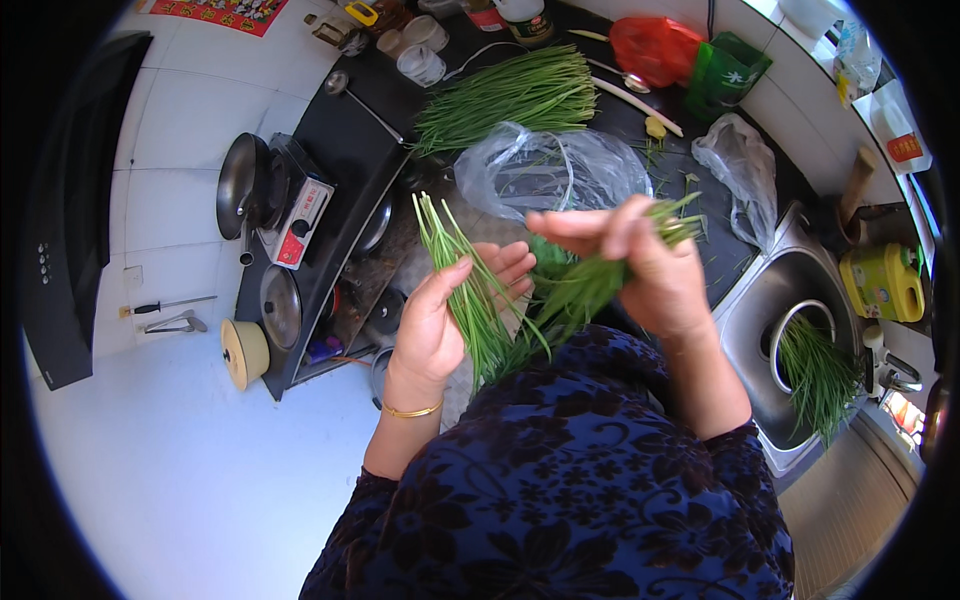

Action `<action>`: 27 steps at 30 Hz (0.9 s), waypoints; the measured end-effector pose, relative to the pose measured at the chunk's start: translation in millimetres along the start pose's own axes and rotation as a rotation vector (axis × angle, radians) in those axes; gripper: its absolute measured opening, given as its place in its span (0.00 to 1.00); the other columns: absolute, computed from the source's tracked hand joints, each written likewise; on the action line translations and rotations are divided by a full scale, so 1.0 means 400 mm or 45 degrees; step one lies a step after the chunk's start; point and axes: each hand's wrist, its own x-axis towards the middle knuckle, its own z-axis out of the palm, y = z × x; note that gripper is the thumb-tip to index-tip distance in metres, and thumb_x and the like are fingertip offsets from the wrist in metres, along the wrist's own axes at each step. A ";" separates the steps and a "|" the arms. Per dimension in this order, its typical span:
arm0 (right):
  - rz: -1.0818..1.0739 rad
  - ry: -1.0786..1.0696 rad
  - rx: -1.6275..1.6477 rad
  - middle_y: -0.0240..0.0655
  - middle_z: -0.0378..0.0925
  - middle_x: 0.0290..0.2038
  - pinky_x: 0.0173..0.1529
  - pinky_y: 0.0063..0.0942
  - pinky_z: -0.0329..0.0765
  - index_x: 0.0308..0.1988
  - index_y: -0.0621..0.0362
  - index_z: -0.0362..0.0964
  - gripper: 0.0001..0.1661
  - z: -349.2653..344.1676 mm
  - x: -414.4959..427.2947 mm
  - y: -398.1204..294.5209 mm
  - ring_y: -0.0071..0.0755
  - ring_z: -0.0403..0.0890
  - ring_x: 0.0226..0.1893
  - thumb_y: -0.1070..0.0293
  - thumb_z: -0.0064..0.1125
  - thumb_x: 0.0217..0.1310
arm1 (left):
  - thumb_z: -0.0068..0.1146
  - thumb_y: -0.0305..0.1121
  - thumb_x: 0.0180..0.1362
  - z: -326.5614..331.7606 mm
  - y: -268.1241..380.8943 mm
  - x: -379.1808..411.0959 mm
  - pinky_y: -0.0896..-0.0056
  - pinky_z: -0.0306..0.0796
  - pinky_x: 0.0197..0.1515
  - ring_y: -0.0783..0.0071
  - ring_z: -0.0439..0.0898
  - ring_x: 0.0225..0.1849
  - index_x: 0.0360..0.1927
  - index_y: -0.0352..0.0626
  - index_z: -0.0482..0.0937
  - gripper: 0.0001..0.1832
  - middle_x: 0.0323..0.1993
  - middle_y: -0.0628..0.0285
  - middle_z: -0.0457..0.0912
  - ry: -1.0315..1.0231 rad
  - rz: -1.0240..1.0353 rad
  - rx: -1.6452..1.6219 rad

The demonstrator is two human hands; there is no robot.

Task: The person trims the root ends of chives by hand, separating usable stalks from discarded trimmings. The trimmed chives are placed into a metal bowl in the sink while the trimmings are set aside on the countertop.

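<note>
A bunch of green chives [469, 307] with pale stem ends upward lies across my left hand [442, 311], under the thumb, with the fingers partly spread. My right hand [637, 262], somewhat blurred, grips another bunch of chives [589, 289], whose leaves hang down to the left towards my front. Beyond both hands, a crumpled clear plastic bag [555, 169] lies at the counter's edge. A large pile of chives [517, 97] rests on the dark counter behind it. More chives [814, 367] stand in a metal bowl [780, 337] in the sink on the right.
The steel sink [806, 277] is at my right, beside a yellow jug [881, 285]. Another plastic bag [739, 169] hangs towards the sink's rim. Red [656, 49] and green [724, 75] bags are at the back. Left are a ladle [367, 112], a wok [241, 184] and a portable stove [304, 221].
</note>
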 end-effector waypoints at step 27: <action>0.264 0.616 -0.470 0.21 0.62 0.15 0.18 0.15 0.55 0.39 0.64 0.71 0.16 0.021 0.040 -0.030 0.12 0.58 0.13 0.61 0.49 0.64 | 0.44 0.32 0.63 0.087 0.014 -0.036 0.62 0.73 0.49 0.57 0.80 0.43 0.50 0.28 0.69 0.17 0.41 0.46 0.78 -0.026 -0.227 0.595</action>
